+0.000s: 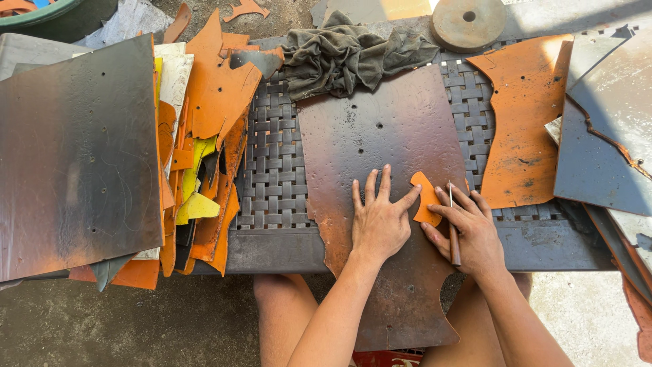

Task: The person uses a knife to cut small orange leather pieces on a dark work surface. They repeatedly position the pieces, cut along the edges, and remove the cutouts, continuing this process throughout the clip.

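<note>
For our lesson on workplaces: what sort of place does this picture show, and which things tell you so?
Probably an informal open-air leather or sheet-cutting workshop: a large dark brown sheet lies on a woven-strap bench, orange offcuts are stacked beside it, and the right hand holds a thin cutting tool against a small orange template.

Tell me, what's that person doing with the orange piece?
A person is pressing their left hand flat on a big dark brown sheet lying on a woven table. Its fingertips hold down a small orange cut-out. The right hand grips a thin pointed tool against the cut-out's edge. A pile of orange and yellow scraps sits to the left, and a grey rag lies at the back.
</note>
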